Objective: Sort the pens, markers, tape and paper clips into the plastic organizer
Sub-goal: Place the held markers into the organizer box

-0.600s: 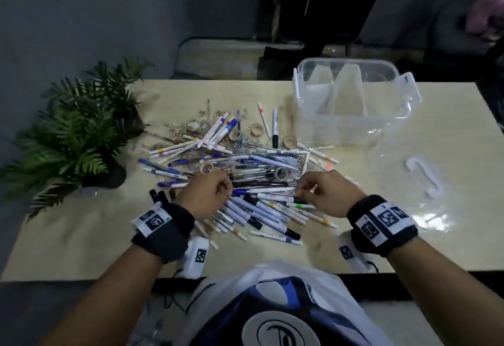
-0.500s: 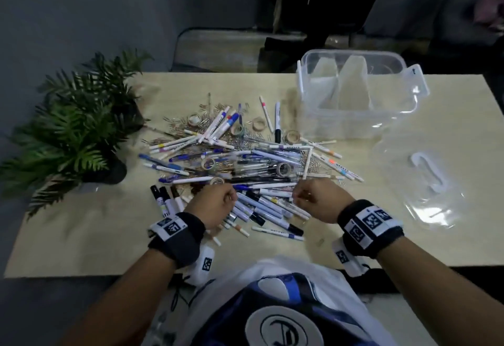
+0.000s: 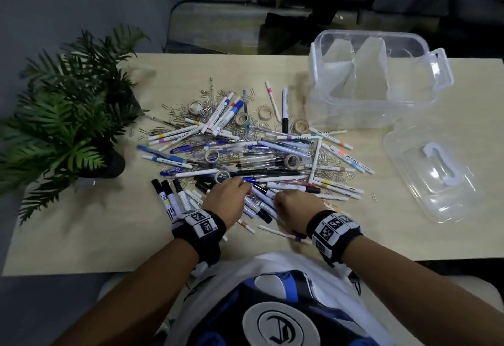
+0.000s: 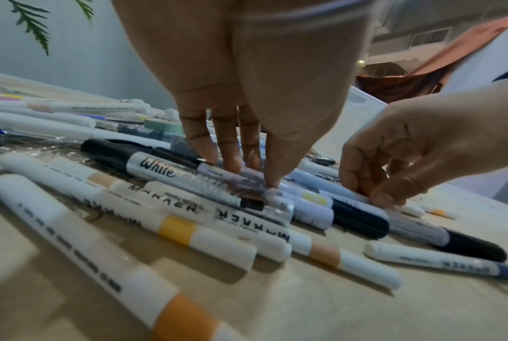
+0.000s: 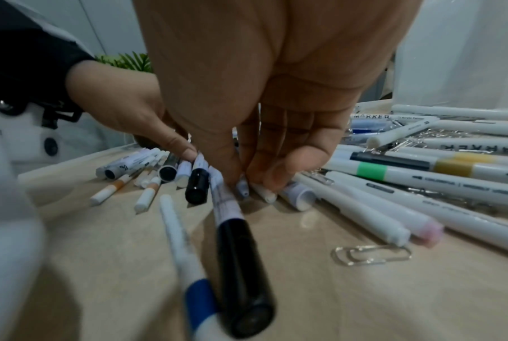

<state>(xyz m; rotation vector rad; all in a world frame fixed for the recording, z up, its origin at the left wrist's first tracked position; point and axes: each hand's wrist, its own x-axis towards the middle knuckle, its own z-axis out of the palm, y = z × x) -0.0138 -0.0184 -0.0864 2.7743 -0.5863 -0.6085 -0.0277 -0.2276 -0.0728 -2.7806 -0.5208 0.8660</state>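
Markers (image 4: 246,203) under both hands; left fingers (image 4: 229,147) straight, pressing; right fingers (image 5: 290,166) pinching marker.

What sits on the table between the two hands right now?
In the head view, several markers with pale barrels and black caps lie slanted between the left hand and the right hand; both hands' fingertips are down on that bunch.
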